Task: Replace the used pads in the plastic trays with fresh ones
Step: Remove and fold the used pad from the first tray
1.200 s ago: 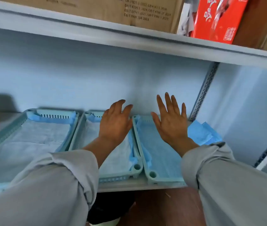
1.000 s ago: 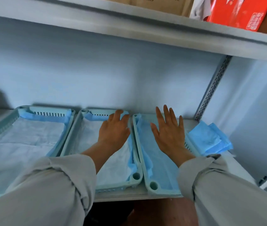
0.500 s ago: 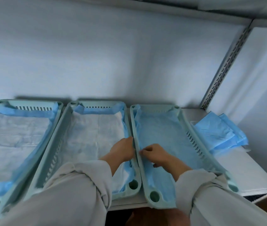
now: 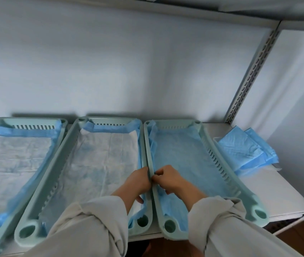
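Three pale green plastic trays stand side by side on the shelf. The left tray [image 4: 36, 121] and the middle tray [image 4: 69, 154] hold white pads [image 4: 103, 160] with blue borders. A blue pad [image 4: 182, 156] lines the right tray [image 4: 227, 175]. My two hands meet at the rim between the middle and right trays. My left hand [image 4: 138, 182] curls its fingers over the right tray's left rim. Just inside that rim, my right hand [image 4: 169, 179] pinches the blue pad's left edge.
A stack of folded blue pads [image 4: 245, 149] lies on the white shelf [image 4: 277, 191] right of the trays. A slotted metal upright [image 4: 249, 75] stands at the back right corner. The wall is close behind the trays, and another shelf runs overhead.
Both hands drew back from flat near the trays' far ends to the rim between the middle and right trays and curled there. The view tilted down.
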